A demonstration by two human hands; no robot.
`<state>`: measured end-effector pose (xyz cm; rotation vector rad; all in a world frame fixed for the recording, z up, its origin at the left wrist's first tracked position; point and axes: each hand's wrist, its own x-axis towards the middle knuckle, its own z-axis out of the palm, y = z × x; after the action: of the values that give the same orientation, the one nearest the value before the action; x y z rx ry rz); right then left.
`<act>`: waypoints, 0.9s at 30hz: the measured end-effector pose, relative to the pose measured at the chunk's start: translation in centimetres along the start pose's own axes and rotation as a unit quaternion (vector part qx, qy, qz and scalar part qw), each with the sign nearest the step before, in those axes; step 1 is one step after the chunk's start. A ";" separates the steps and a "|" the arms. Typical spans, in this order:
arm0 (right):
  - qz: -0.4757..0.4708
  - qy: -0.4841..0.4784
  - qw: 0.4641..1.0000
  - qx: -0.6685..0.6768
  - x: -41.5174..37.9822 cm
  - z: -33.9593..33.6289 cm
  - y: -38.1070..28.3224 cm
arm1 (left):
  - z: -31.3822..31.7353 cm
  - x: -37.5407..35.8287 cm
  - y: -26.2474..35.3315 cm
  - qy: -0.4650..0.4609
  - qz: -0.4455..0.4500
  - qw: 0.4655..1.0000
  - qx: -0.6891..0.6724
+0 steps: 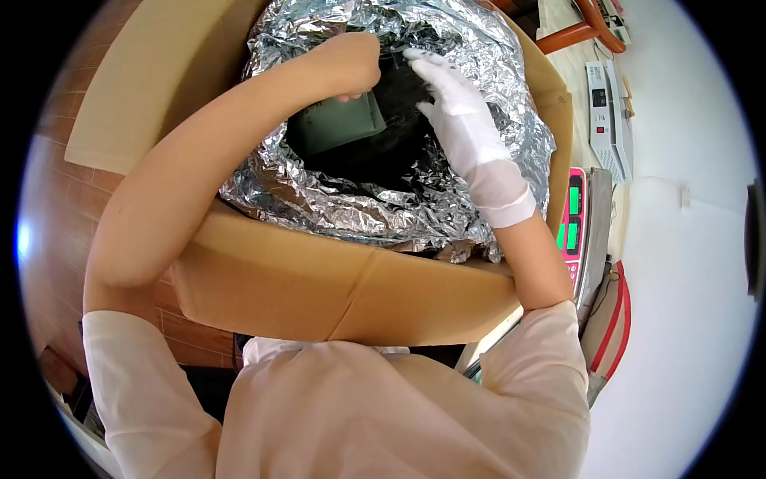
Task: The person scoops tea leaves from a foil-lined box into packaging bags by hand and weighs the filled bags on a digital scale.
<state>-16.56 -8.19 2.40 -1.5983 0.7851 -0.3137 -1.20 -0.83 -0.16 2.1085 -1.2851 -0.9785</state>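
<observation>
My left hand (355, 65), bare, is closed in a fist at the upper edge of a grey-green, box-like plastic container (339, 125); its fingertips are mostly hidden. The container lies tilted over dark loose material (383, 156) within crumpled aluminium foil (351, 211). On the other side of that dark hollow is my right hand (451, 92), in a white glove. Its fingers are stretched out and apart, close to the dark material and the foil, with nothing visible in them.
A cardboard box (335, 275) surrounds the foil, its left flap (152, 80) folded outward. To the right are a scale (576, 211) with green displays, a white device (610, 116) and a red-edged bag (608, 323). An orange-brown wooden piece (574, 36) sits at the top right.
</observation>
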 end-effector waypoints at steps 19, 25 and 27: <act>0.041 -0.273 0.838 -0.471 7.3 2.9 16.8 | -4.3 -3.1 1.5 0.106 0.008 0.994 0.035; 0.007 -0.389 0.794 -0.468 11.3 8.0 21.7 | -3.7 -2.1 0.2 0.223 0.100 0.963 0.109; 0.086 -0.404 0.786 -0.460 9.7 7.4 21.2 | -3.7 -3.2 0.8 0.233 0.094 0.964 0.083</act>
<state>-11.38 -8.80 -21.54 -2.2544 0.3697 1.0098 0.28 1.76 3.81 2.1176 -1.3187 -0.2731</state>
